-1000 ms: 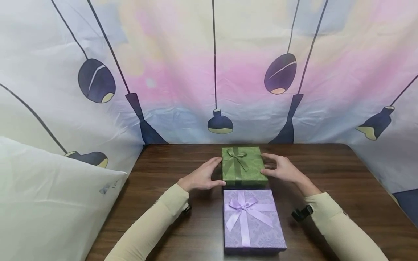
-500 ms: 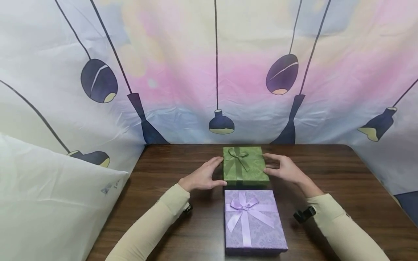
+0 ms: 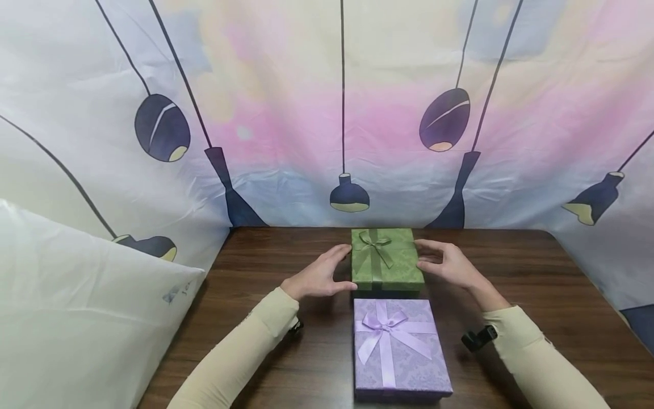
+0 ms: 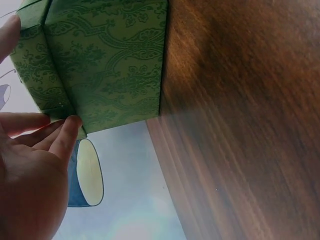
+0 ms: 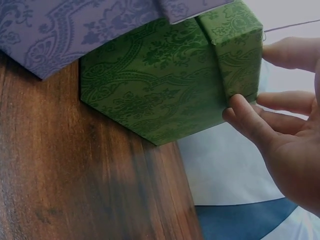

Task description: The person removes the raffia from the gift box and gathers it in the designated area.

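Observation:
A green patterned gift box with a ribbon bow stands toward the back of the table in the head view. My left hand holds the left side of its lid, thumb near the front corner and fingers farther back. On the right side, my right hand grips the lid with its fingertips at the rim. The box's lower part shows beneath the lid in both wrist views. Directly in front lies a purple gift box with a lilac bow, touched by neither hand.
Both boxes stand on a dark wood table. A white pillow-like thing covers the left side. Behind hangs a cloth printed with lamps. Black wrist devices sit at the sleeve ends.
The right thumb has slid from over the green lid's edge to its side. Slightly more of the dark green side shows below the lid's front. The head view has shifted slightly.

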The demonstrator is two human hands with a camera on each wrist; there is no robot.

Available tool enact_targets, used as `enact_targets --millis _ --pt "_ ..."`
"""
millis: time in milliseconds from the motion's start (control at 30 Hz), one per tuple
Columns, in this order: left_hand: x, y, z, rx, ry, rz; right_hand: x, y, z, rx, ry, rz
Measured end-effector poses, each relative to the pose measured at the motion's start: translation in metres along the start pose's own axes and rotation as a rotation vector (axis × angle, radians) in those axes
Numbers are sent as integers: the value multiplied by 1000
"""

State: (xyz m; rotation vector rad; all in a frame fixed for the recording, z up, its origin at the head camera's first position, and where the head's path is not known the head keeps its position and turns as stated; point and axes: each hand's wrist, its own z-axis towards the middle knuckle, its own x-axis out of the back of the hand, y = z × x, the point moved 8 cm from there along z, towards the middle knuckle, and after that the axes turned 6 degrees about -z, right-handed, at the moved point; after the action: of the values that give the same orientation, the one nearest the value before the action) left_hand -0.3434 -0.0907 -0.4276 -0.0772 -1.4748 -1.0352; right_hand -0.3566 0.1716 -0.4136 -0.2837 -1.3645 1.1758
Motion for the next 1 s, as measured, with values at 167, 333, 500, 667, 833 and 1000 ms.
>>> enact_targets --millis 167,333,500,667,833,1000 --pt "4 1 -1 6 14 -17 3 0 1 -4 6 21" --pt "10 3 -2 2 42 -36 4 -2 5 -2 10 58" --pt "13 4 -1 -6 59 -36 7 -4 6 1 27 84" --pt "17 3 -3 -10 71 -38 6 -9 8 9 26 106" --pt "24 5 -2 -32 100 -31 7 -12 11 14 45 111" --pt "29 5 -3 -43 116 -22 8 -16 12 12 64 92"
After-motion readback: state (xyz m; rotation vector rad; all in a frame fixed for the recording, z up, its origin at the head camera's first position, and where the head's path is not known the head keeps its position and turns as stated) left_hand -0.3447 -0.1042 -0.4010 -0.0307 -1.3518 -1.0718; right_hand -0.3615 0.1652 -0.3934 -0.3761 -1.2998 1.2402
